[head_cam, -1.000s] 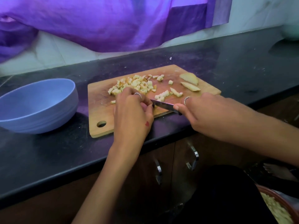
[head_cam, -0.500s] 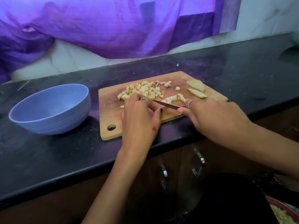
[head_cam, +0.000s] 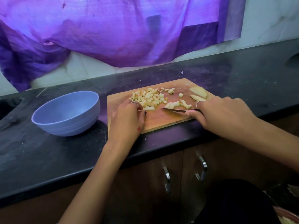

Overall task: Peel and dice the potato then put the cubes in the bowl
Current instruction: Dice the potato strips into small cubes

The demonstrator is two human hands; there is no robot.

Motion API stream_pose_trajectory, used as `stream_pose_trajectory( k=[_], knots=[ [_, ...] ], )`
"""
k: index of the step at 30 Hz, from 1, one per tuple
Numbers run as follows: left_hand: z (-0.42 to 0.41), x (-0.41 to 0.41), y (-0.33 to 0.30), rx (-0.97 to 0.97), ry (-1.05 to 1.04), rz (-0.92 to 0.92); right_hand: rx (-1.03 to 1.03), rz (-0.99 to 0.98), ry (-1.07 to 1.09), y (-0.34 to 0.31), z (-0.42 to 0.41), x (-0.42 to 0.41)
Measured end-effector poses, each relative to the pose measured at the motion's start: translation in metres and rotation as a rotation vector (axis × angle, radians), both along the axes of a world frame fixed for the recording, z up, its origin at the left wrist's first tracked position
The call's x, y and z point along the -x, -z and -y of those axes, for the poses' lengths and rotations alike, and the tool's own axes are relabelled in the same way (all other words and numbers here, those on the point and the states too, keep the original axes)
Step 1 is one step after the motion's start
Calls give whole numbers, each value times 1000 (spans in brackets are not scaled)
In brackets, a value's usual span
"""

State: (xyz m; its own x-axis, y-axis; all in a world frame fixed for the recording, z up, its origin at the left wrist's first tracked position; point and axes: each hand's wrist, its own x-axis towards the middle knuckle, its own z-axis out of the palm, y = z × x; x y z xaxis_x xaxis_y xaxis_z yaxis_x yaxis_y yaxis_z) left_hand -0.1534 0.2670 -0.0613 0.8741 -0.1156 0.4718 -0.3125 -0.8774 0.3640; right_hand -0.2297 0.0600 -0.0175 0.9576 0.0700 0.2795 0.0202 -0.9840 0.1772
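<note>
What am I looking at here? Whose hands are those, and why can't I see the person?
The camera sits on the person's head and looks down, so you see only their arms and hands. There is no machine here. The right hand holds a knife flat over a wooden cutting board. The left hand holds a strip of potato on the board. Behind it lies a pile of small potato cubes, and two bigger potato pieces wait at the far right of the board. A blue bowl stands on the black counter, left of the board, with no cubes in it yet. Purple cloth hangs behind.
</note>
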Motion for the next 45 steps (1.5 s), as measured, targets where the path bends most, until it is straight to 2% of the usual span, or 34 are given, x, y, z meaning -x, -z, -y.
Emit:
stream_pose_trajectory(
  k=[4, 10, 13, 21, 28, 37, 42, 45],
  knots=[
    [2, -3, -4, -70, 44, 45, -85, 38, -27, 0, -2, -1],
    [-1, -12, -15, -228, 60, -33, -134, 5, 5, -1, -1, 2],
    [-4, -11, -20, -167, 123, -113, -149, 6, 21, 0, 4, 3],
    [-14, 22, -19, -83, 220, -132, -206, -54, -12, 7, 0, 4],
    [-11, 39, -12, 71, 170, -77, -311, -153, -86, 5, -21, -4],
    [-4, 40, -5, 163, 111, -24, -196, -254, -84, 2, -43, -19],
    [0, 39, -3, 187, 76, -11, -115, -230, -75, -2, -50, -19],
    [0, 38, -3, 200, 81, -12, -103, -152, -47, -5, -41, -14]
  ],
)
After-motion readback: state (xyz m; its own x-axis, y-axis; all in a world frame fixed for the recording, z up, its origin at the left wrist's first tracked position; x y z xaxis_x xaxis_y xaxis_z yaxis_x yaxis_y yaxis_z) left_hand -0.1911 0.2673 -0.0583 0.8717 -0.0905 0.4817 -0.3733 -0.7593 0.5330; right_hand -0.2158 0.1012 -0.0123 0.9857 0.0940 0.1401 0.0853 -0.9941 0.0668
